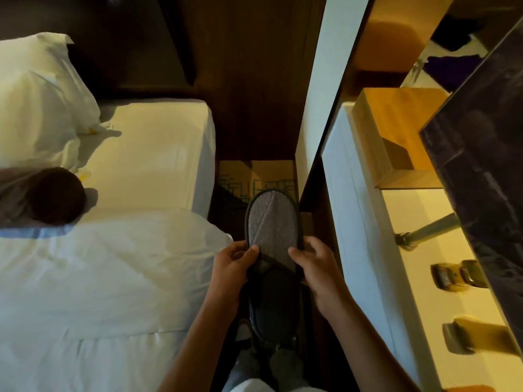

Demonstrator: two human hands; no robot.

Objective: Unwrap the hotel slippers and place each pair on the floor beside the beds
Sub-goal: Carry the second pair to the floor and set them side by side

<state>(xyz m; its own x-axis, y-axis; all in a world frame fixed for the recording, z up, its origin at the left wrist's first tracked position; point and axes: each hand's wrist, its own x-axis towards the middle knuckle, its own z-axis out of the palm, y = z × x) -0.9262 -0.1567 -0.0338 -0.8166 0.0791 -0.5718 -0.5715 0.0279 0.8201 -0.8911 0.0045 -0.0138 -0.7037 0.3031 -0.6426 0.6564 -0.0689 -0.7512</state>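
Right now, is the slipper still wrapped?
Unwrapped: bare grey slipper, no wrapping visible, held by left hand and right hand.

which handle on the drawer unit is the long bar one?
The farthest of the three, the slim bar handle under the dark countertop. The middle handle and nearest handle are short, chunky brass pulls.

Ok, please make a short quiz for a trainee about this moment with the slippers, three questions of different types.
1. True or false: both hands, left hand and right hand, grip the grey slipper.
2. The bed lies on which side of the person? A) left B) right C) behind
3. Fill in: the slipper is held above the ____, not resting on it.

Key: 1 true; 2 A; 3 floor.
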